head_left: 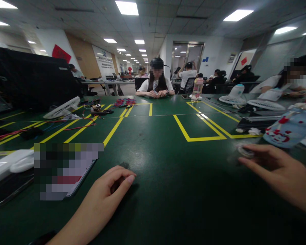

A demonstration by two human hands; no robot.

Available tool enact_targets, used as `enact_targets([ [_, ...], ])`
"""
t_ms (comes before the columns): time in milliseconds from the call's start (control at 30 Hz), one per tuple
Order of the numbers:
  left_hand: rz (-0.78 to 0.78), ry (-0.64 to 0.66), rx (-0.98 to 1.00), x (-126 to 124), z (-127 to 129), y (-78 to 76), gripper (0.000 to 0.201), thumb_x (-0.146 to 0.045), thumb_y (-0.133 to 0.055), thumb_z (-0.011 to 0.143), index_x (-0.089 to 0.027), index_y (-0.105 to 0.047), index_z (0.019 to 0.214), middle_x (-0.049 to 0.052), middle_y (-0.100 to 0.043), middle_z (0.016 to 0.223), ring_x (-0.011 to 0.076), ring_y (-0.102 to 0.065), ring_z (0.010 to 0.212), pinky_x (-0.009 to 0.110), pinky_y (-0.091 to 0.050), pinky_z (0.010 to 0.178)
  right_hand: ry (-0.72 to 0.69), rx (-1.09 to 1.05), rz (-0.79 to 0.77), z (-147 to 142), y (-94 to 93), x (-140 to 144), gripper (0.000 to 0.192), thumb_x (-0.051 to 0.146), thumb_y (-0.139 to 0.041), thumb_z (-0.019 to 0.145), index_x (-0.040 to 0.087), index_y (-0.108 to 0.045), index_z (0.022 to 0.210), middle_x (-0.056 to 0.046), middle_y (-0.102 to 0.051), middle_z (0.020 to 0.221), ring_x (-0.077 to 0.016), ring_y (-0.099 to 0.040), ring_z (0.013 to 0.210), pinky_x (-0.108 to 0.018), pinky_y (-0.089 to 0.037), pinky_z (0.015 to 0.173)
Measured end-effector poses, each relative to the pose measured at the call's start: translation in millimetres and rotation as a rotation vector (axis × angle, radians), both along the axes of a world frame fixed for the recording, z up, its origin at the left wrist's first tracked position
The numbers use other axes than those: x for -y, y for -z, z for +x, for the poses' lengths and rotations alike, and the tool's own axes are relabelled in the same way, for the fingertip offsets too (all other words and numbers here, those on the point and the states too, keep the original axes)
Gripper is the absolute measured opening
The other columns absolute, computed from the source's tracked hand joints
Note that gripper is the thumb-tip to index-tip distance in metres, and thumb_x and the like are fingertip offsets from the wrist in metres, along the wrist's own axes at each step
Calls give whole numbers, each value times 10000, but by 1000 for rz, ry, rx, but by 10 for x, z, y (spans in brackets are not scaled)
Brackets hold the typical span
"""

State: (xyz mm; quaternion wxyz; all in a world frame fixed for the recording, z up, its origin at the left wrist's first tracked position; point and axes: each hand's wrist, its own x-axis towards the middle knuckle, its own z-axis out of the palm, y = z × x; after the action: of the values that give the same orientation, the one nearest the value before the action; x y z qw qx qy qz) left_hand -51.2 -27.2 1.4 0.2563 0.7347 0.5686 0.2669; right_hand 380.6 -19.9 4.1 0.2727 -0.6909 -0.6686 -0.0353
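My left hand (pixel 109 190) rests on the green table (pixel 168 183) near the front, fingers curled over a small dark object (pixel 124 165) that is mostly hidden beneath them. To the right, my right hand (pixel 277 172) reaches over the table, its fingertips at a small round whitish, blurred piece (pixel 244 151). Whether it grips that piece I cannot tell.
A phone-like flat device (pixel 66 173) and a white object (pixel 12 165) lie at the left. Red and blue wires (pixel 53 126) and a white fan (pixel 62 108) sit farther back. A light blue patterned item (pixel 290 131) lies right. A person sits across; others work beyond.
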Motion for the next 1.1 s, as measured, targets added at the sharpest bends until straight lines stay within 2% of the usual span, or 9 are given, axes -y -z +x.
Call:
enact_targets([
  [133,12,4,-5,7,3,3,216,-392,-477,914,-255,-644,917,10,-645,948,204,-607,911,301,-469,804,-533,-251,-111,-993,-88,40,403,396,-595,804,263,-520,1177,-60,-585,1168,-159,-593,1026,-301,-516,892],
  [200,16,11,-18,4,-8,3,216,-394,-484,908,-253,-648,913,12,-652,940,207,-613,894,303,-474,794,-678,-311,-164,-1362,-83,32,375,369,-582,818,262,-514,1170,-42,-583,1153,-140,-580,1029,-300,-504,912],
  [300,-25,-21,-13,-13,6,-31,234,-407,-492,896,-243,-659,910,14,-669,898,210,-629,838,304,-490,752,-784,-384,-232,-1649,-50,-1,332,335,-572,826,267,-517,1146,-11,-589,1109,-102,-577,990,-263,-495,895],
  [433,-61,-63,45,-41,219,-158,254,-407,-499,886,-247,-670,983,16,-679,873,210,-628,786,310,-499,695,-773,-476,-299,-1683,38,-37,523,312,-648,761,277,-433,1237,-12,-573,1140,-110,-566,1022,-290,-472,923],
  [500,22,23,64,-52,407,-230,221,-349,-532,874,-258,-678,1013,19,-661,939,199,-612,821,308,-492,722,-761,-533,-319,-1666,80,-47,651,300,-684,724,269,-359,1288,-24,-570,1154,-122,-559,1050,-311,-459,946],
  [600,106,177,107,-80,665,-320,199,-291,-555,874,-293,-701,1010,4,-638,960,181,-595,888,301,-471,793,-776,-586,-346,-1665,96,-57,579,254,-651,752,244,-365,1256,-34,-579,1144,-118,-568,1044,-309,-462,934],
  [767,137,147,139,-126,749,-397,191,-299,-551,884,-258,-736,855,10,-616,842,183,-591,825,298,-463,735,-791,-530,-306,-1626,28,-49,486,229,-619,763,244,-429,1210,-21,-584,1124,-106,-573,1006,-275,-467,900],
  [900,125,121,121,-127,668,-288,198,-295,-535,895,-269,-731,896,11,-614,851,185,-588,839,301,-459,753,-749,-427,-242,-1550,27,-28,442,209,-592,757,255,-471,1180,-9,-584,1089,-103,-569,946,-260,-477,845],
  [1100,105,199,-83,-150,723,-27,160,-273,-603,839,-297,-758,874,21,-656,863,219,-585,834,347,-455,756,-720,-438,-229,-1578,62,-18,430,207,-599,742,242,-487,1156,-20,-582,1084,-112,-572,944,-265,-487,850],
])
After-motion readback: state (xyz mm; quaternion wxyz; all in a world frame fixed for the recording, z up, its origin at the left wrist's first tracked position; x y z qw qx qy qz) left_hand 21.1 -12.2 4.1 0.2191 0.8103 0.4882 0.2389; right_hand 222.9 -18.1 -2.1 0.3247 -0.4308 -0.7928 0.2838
